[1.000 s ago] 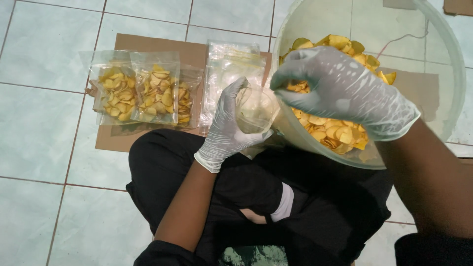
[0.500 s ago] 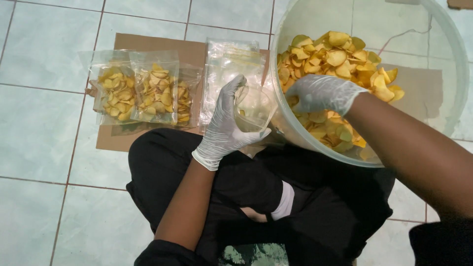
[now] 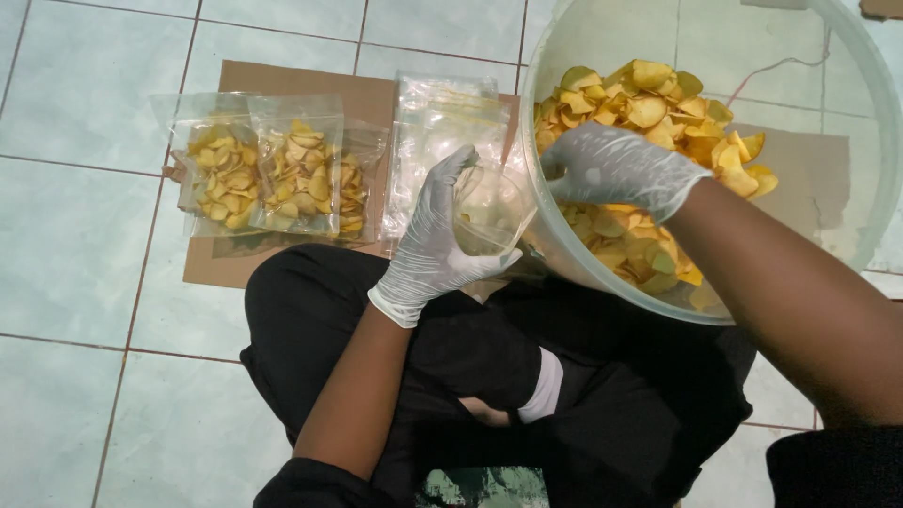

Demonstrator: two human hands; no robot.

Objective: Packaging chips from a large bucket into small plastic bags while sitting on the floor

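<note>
Yellow chips (image 3: 649,108) fill your big clear tub (image 3: 847,122), which is tilted toward your lap, and everything else sits to its left. Your right hand (image 3: 616,169), in a white glove, is down inside the tub with its fingers curled over a clump of chips; you cannot see from above whether they have closed on any. Your left hand (image 3: 433,240), also gloved, is just outside the tub's near rim, its thumb and fingers pinching the mouth of a small clear bag (image 3: 484,212) and keeping it spread open. The bag touches the tub's wall, and it looks empty. Further left of the tub, a stack of empty clear bags (image 3: 442,118) lies on a brown cardboard sheet (image 3: 282,80) on the tiled floor (image 3: 75,113). Beyond that stack, furthest from the tub, three filled bags (image 3: 273,174) of chips lie side by side on the same cardboard, overlapping a little. Your legs, in black trousers (image 3: 395,310), are crossed below the tub.
</note>
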